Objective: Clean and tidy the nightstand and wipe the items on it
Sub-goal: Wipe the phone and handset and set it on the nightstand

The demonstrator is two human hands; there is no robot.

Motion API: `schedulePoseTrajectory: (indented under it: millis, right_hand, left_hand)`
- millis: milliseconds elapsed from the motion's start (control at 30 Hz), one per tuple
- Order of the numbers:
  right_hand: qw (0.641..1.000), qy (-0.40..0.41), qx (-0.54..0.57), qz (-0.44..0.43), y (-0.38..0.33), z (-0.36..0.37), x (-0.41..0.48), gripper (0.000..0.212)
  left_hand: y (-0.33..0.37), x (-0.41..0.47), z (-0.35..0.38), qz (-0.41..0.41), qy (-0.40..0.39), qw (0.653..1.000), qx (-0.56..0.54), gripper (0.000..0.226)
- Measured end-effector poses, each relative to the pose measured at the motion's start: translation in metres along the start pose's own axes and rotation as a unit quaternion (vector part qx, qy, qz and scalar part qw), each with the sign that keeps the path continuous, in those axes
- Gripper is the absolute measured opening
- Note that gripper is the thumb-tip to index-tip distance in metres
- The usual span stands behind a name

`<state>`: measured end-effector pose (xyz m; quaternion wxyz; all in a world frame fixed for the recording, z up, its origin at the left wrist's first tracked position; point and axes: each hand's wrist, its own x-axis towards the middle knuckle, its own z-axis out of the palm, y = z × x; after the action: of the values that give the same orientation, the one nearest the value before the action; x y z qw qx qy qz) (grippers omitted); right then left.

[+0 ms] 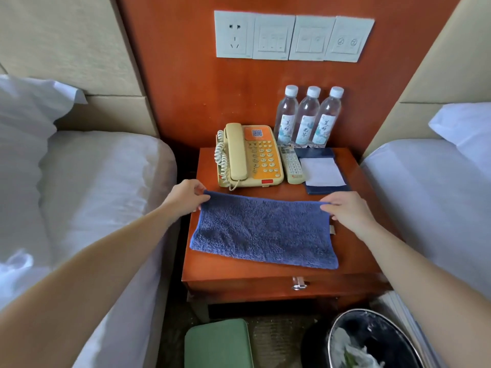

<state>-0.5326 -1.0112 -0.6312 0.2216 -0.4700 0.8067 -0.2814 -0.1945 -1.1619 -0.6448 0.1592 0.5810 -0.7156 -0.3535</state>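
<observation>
Cloth (264,229): laid flat on the nightstand's (239,270) front half.
Left hand (186,195): far left corner is pinched.
Right hand (345,209): far right corner is pinched.
Behind: phone (249,155), remote (292,163) and notepad (322,171) are lined up, with bottles (308,118) at the back.

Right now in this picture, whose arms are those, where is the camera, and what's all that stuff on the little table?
The camera sits on a person's head, looking down, so the two arms are theirs. The left hand and right hand each pinch a far corner of a blue towel spread on a wooden nightstand between two beds. Behind the towel are a yellow telephone, a remote control, a notepad and three water bottles.
</observation>
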Motion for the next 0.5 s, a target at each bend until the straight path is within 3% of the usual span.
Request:
schedulePoseTrajectory:
  millis: [200,367,433,500]
  right_hand:
    - [0.998,0.046,-0.032,0.028,0.009,0.017,0.002,0.014]
    - [0.984,0.115,-0.123,-0.052,-0.013,0.031,-0.02,0.032]
    - [0.991,0.049,-0.09,-0.085,-0.039,0.043,-0.036,0.025]
    - [0.996,-0.042,-0.003,-0.074,-0.069,0.059,-0.051,0.021]
  left_hand:
    - [0.003,0.001,0.011,0.017,0.037,0.993,0.112,0.021]
    - [0.026,-0.009,0.0,-0.027,-0.103,0.962,0.253,0.053]
    - [0.034,-0.014,-0.004,-0.048,-0.145,0.958,0.244,0.049]
    - [0.042,-0.017,-0.007,-0.061,-0.172,0.969,0.167,0.033]
